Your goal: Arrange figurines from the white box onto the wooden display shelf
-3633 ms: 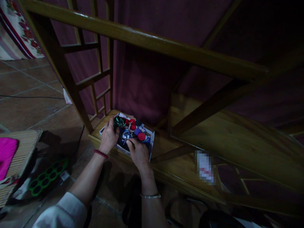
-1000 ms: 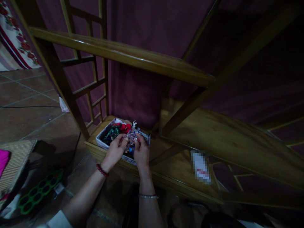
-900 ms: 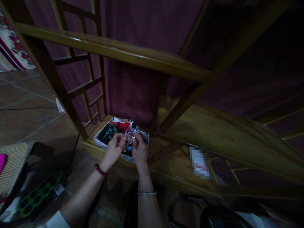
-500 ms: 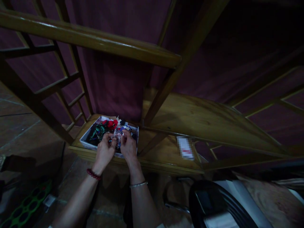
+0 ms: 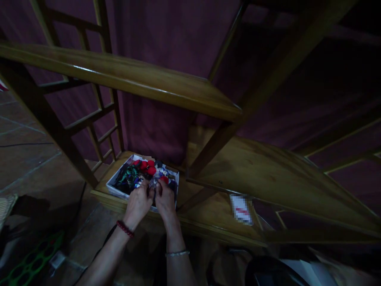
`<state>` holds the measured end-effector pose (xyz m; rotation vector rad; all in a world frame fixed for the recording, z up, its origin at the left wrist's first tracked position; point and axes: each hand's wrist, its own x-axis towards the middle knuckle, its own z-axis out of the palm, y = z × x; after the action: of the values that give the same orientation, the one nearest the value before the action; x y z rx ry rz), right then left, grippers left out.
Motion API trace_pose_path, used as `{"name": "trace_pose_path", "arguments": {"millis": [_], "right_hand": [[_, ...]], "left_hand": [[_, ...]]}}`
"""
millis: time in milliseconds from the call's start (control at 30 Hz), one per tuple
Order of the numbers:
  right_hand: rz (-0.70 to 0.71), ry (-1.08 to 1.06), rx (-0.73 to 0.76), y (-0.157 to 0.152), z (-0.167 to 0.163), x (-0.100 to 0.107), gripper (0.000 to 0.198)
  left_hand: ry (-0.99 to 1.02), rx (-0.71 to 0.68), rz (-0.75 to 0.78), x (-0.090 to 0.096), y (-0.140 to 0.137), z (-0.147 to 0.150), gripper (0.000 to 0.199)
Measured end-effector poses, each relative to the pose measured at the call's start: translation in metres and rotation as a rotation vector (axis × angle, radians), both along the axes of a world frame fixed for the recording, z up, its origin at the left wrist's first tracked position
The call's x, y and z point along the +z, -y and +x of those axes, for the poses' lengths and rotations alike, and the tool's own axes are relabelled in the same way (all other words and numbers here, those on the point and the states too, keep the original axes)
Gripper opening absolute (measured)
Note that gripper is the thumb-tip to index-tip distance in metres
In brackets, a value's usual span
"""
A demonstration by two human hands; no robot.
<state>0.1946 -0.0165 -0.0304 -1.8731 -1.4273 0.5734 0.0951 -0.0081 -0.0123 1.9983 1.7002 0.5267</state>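
Note:
A shallow white box (image 5: 111, 188) sits on the lower wooden shelf, filled with small items. Red pieces (image 5: 151, 170) lie toward its back, and a dark bundle with green strands (image 5: 130, 174) is on its left side. Over the front of the box, my left hand (image 5: 139, 201) and my right hand (image 5: 166, 200) are close together, fingers pinched. Between them is a clear, crinkled plastic wrapper (image 5: 154, 181), held by both. Something red shows just behind my right fingertips. What the wrapper contains is too small and dark to make out.
A wooden rail (image 5: 143, 85) crosses above the box, with a slanted post (image 5: 218, 145) to its right. A pixelated white card (image 5: 241, 209) lies farther right on the shelf. A black object (image 5: 270, 270) is at the lower right, and a green holed tray (image 5: 32, 260) is at the lower left.
The view has shifted, so the shelf and box appear lower and slightly to the right. Both hands stay together on the wrapper, now nearer the front edge of the box.

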Motion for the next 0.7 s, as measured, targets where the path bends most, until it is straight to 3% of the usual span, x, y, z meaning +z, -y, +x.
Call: {"name": "trace_pose_path", "arguments": {"millis": [167, 400, 700], "right_hand": [[-0.048, 0.067, 0.03, -0.002, 0.001, -0.001, 0.034], [0.103, 0.176, 0.075, 0.013, -0.005, -0.001, 0.038], [0.362, 0.177, 0.07, 0.064, -0.023, 0.003, 0.032]], "left_hand": [[-0.058, -0.019, -0.006, 0.002, -0.004, 0.002, 0.03], [-0.009, -0.049, 0.002, -0.001, -0.003, -0.004, 0.037], [0.378, 0.05, 0.036, 0.002, -0.008, -0.012, 0.028]]}}
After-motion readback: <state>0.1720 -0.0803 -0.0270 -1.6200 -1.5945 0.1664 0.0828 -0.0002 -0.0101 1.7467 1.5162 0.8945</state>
